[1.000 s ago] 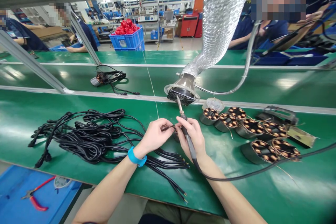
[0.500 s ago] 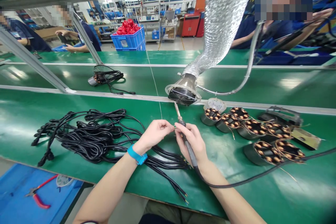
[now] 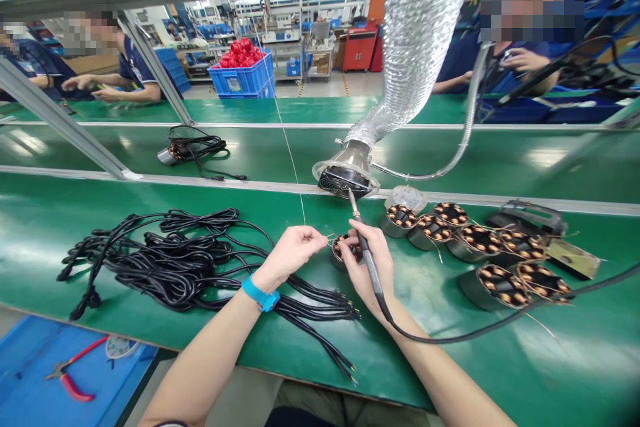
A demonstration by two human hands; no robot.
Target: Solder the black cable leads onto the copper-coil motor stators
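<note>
My left hand [image 3: 300, 248], with a blue band at the wrist, is closed in a pinch on a thin wire [image 3: 331, 236]. A pale strand [image 3: 287, 137] hangs from above and reaches down to its fingers. In my right hand [image 3: 374, 260] is a soldering iron [image 3: 369, 259], its tip up and away from me, just below the extractor hood. Between both hands stands a copper-wound motor stator [image 3: 339, 257], partly covered by my right fingers, which are at its side. Left of my hands lies a bundle of black power cords [image 3: 175, 267] with stripped ends toward me.
Several more stators [image 3: 480, 240] stand to the right, near a tape roll [image 3: 406, 199]. A fume extractor hood [image 3: 345, 177] hangs low ahead. The iron's cable [image 3: 460, 339] crosses my right forearm. Red-handled pliers [image 3: 70, 373] lie on a blue surface. Co-workers sit across the bench.
My right hand has shifted right and the iron's tip moved right with it. My hands have parted slightly, and the stator between them now shows. My left hand stays pinched.
</note>
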